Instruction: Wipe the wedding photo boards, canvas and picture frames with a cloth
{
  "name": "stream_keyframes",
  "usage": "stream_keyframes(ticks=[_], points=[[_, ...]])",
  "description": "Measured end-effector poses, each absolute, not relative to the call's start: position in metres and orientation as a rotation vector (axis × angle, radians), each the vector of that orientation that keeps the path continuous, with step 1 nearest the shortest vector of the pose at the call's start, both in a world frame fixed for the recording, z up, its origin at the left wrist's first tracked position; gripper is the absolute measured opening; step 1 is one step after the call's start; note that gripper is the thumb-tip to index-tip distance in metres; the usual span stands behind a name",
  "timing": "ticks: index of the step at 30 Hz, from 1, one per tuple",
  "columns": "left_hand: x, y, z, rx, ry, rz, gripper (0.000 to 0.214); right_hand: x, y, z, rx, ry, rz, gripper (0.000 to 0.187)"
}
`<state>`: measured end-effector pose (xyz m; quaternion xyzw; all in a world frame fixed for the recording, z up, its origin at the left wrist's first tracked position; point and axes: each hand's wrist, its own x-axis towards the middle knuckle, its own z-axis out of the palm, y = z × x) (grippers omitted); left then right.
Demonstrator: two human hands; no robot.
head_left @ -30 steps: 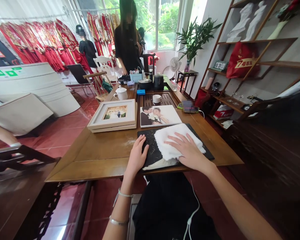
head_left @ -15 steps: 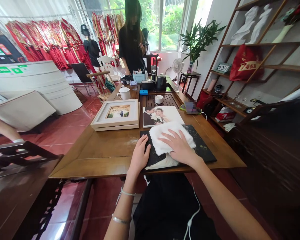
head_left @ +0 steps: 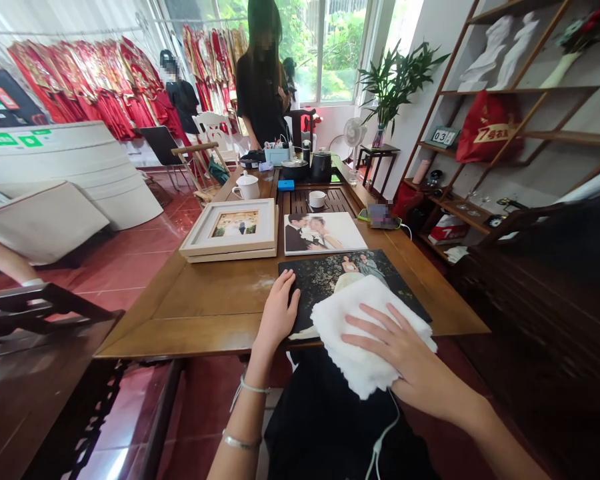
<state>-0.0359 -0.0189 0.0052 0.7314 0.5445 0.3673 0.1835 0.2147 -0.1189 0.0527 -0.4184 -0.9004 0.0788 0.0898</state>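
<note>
A dark photo panel (head_left: pixel 313 283) lies flat at the table's near edge, showing a couple in its upper part. My left hand (head_left: pixel 281 307) rests on its left edge, fingers stretched out and thumb apart, steadying nothing else. My right hand (head_left: pixel 387 340) has a white cloth (head_left: pixel 335 323) under its spread fingers; its thumb is hidden. The cloth covers the panel's lower right part and hangs past the near edge. Just beyond the panel lies a light wedding photo panel (head_left: pixel 347 230).
Stacked picture frames (head_left: pixel 200 230) lie left on the wooden table (head_left: pixel 180 307). Farther back stand a lidded white mug (head_left: pixel 247 187), a small white cup (head_left: pixel 317 199) and a dark kettle (head_left: pixel 322 163). A phone with a cable (head_left: pixel 380 215) lies right. A person (head_left: pixel 263 87) stands beyond.
My right hand has drawn the white cloth toward me and to the right, past the panel's near edge. The couple in the picture is now uncovered. My left hand has stayed put.
</note>
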Motion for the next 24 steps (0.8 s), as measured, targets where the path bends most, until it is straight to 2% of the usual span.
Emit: stream_keyframes(ticks=[5, 16, 20, 24], points=[[-0.037, -0.019, 0.004, 2.066, 1.537, 1.033, 0.038, 0.213, -0.076, 0.051, -1.322, -2.618, 0.185, 0.089], [-0.038, -0.017, 0.001, 2.101, 1.523, 1.034, 0.038, 0.177, 0.026, 0.055, -1.557, -2.556, 0.153, 0.064], [-0.037, -0.018, 0.001, 2.081, 1.515, 1.068, 0.037, 0.171, 0.026, 0.054, -1.441, -2.605, 0.175, 0.066], [-0.036, -0.018, 0.002, 2.057, 1.51, 1.085, 0.037, 0.179, -0.01, 0.053, -1.288, -2.643, 0.202, 0.075]])
